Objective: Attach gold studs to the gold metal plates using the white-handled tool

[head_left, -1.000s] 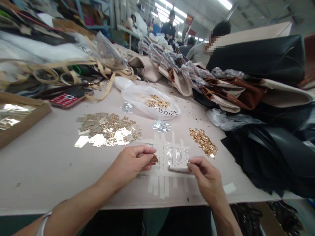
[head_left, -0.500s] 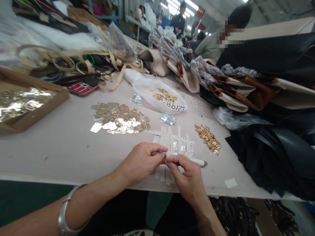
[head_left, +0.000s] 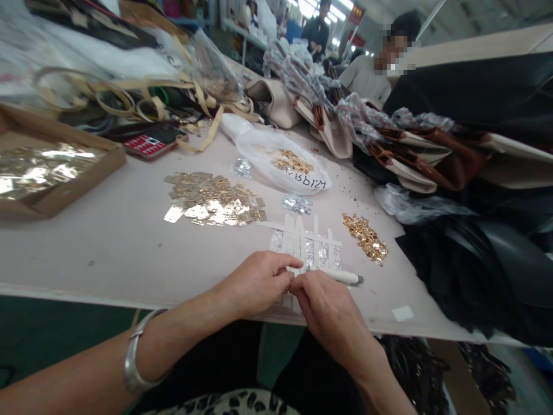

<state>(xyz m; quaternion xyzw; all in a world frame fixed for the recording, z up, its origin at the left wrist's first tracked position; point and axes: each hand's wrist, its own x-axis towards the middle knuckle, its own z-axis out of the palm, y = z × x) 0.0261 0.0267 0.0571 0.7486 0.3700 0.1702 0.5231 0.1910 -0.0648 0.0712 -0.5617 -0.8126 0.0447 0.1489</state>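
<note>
My left hand (head_left: 264, 283) and my right hand (head_left: 325, 304) meet near the table's front edge, fingers pinched together. Between the fingertips is a small gold-coloured metal piece (head_left: 286, 292), mostly covered, so its exact shape does not show. Under and behind the hands lie white tape strips (head_left: 298, 233) across small clear packets. A white pen-like tool (head_left: 343, 276) with a grey tip rests just beyond my right hand. To the right is a pile of small gold metal fittings (head_left: 366, 239); to the left, a heap of flat gold plates (head_left: 216, 200).
A cardboard box (head_left: 82, 184) of shiny gold plates stands at left. Behind are a white plastic bag (head_left: 254, 151) with gold pieces, small silver pieces (head_left: 296, 203) and a red-patterned phone-like object (head_left: 151, 142). Black sheets (head_left: 458, 276) and bags (head_left: 406, 161) crowd the right. A person (head_left: 367, 78) sits beyond.
My right hand has turned over more, its back now covering most of the small gold piece. Both hands stay together in nearly the same place. The view has shifted slightly.
</note>
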